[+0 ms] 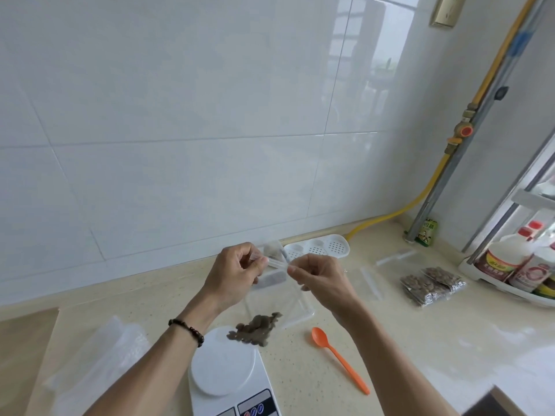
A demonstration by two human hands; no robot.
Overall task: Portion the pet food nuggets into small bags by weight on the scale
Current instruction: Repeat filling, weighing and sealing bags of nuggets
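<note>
Place: you are in a home kitchen | Far: glossy white wall tiles (180, 115) behind the beige stone table (345, 340) | Right: yellow gas hose (432, 178) with valve (464, 131), rack of condiment bottles (510, 265), wall socket (446, 10)

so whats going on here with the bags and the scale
A person is portioning pet food. Both hands, the left hand and the right hand, pinch the top edge of a small clear bag held above the counter, with nuggets gathered in its bottom, hanging just over the white scale. Two filled bags lie to the right, and an orange spoon rests on the counter beside the scale.
</note>
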